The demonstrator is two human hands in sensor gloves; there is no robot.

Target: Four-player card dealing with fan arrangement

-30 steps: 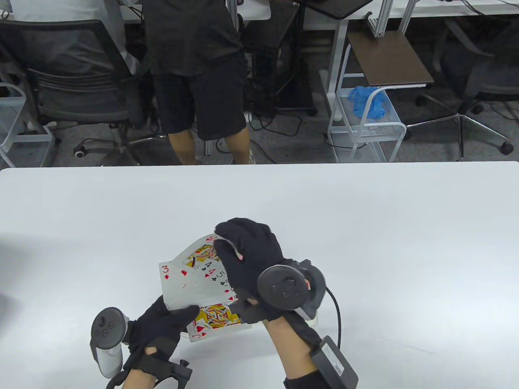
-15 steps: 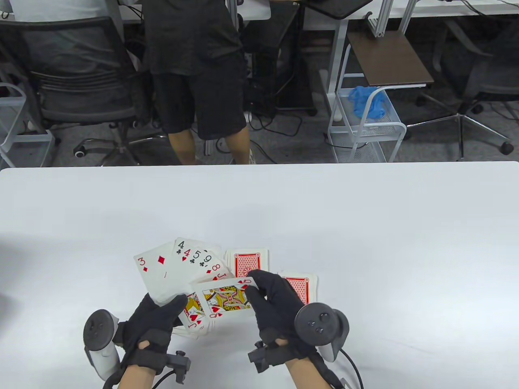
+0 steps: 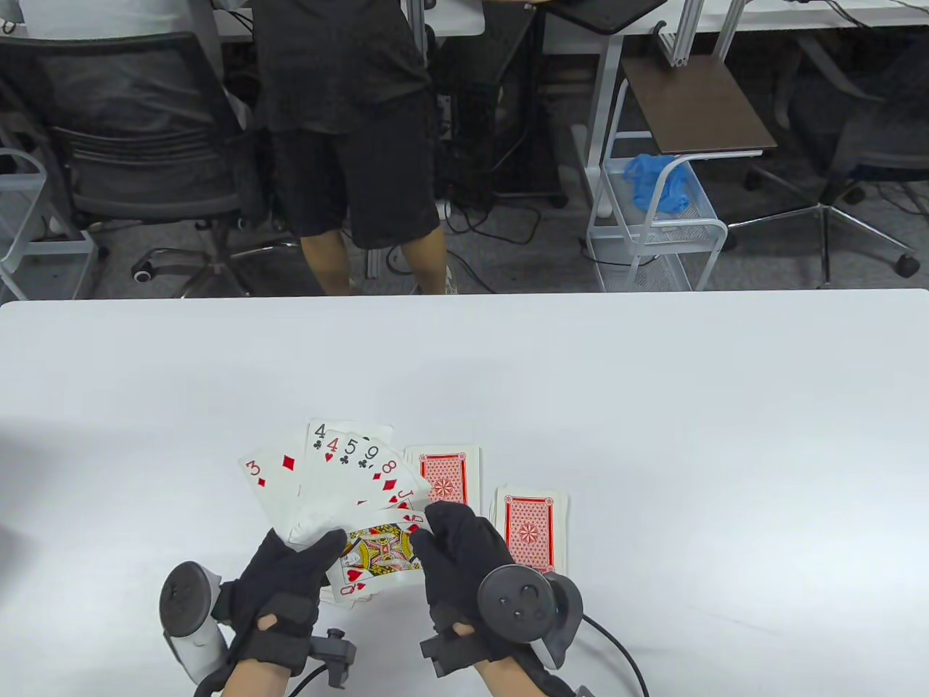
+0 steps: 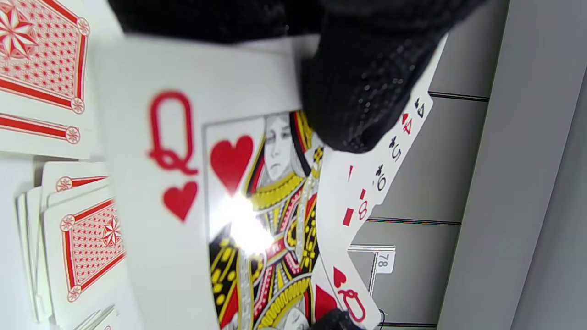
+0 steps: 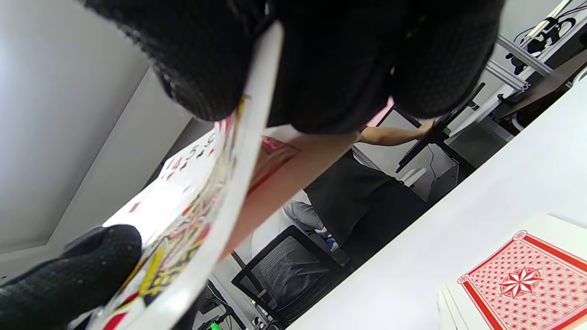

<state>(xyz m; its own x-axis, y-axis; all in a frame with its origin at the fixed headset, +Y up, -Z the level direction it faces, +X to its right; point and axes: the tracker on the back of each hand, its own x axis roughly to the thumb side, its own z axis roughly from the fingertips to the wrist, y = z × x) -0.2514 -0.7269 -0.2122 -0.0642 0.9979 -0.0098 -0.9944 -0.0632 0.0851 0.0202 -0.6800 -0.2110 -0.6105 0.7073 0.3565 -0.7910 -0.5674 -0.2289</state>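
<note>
Both hands meet at the lower middle of the table view. Left hand grips the fan of cards at its lower corner, thumb pressed on the faces; the right hand pinches the queen of hearts by its right edge, thumb on the face and fingers behind, as the right wrist view shows.

Beneath them the white surface spreads across the frame. Two face-down stacks lie on it just right of the fan: the nearer stack at lower centre, the farther stack slightly lower and to the right.

The fan runs from the three of diamonds at its left through fours, five, nine, eight and a jack toward the queen. These cards look thin, light and glossy, so they probably slide over one another easily and bend under pressure; the queen already curves in the right wrist view. The safest hold is likely at the shared lower corner, where every card overlaps, with the queen guided by its edge.
</note>
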